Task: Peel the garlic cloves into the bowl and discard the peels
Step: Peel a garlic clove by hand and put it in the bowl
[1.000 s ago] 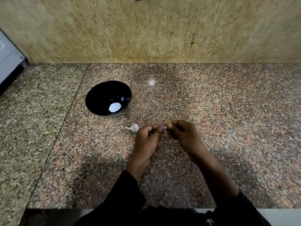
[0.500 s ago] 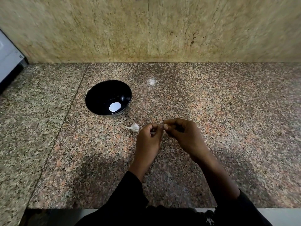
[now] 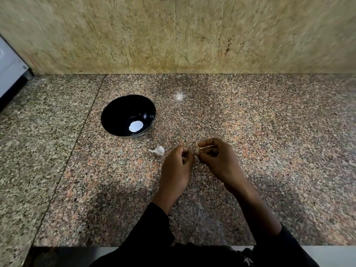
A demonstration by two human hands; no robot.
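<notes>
My left hand [image 3: 178, 170] and my right hand [image 3: 218, 160] meet fingertip to fingertip over the granite counter, both pinching a small garlic clove [image 3: 196, 150] that is mostly hidden between the fingers. A white garlic piece with a short stem [image 3: 158, 150] lies on the counter just left of my left hand. The black bowl [image 3: 115, 108] stands further back and left, with a white glare patch at its bottom.
A pale smudge [image 3: 178, 96] marks the counter behind my hands. A white appliance [image 3: 9, 78] stands at the far left against the stone wall. The counter's front edge [image 3: 134, 246] runs just below my sleeves.
Both hands stay in the same spot, and the fingers have shifted slightly on the clove. The loose garlic piece and the bowl have not moved.
</notes>
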